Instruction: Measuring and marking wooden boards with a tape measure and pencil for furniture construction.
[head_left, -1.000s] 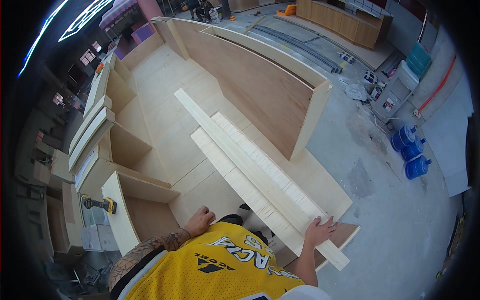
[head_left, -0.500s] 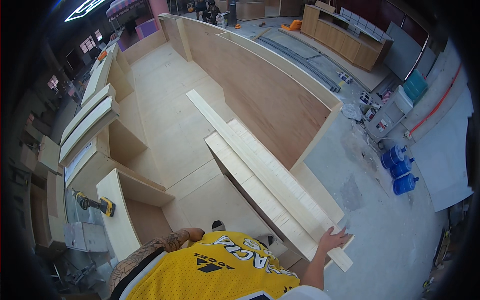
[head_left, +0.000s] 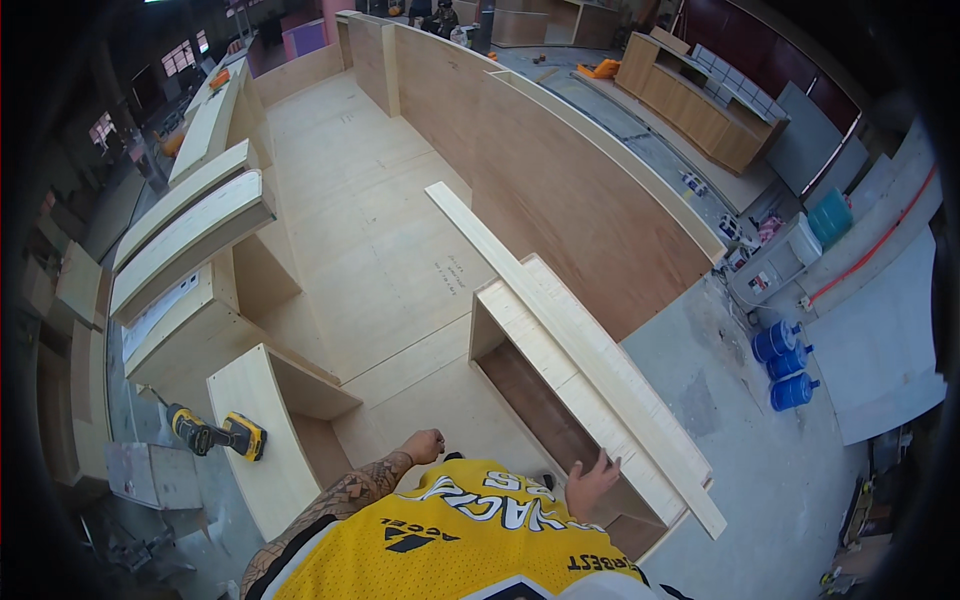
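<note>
My right hand hovers by the open front edge of a low wooden cabinet. Its fingers are apart, with nothing held; whether it touches the edge I cannot tell. On the cabinet's top lies a long pale wooden plank, set lengthwise and jutting past both ends. Closed in a loose fist, my left hand is held in front of my body over the floor panel. Anything inside that fist is hidden. To its left a yellow and black cordless drill rests on a curved wooden box unit.
A tall plywood wall panel runs along the right side of the plywood base. Curved wooden units line the left. Farther right are blue water jugs, and a wooden counter stands at the back.
My right hand has left the plank's near end and moved left to the cabinet's front edge. My left hand has come forward from beside my body. The view has shifted.
</note>
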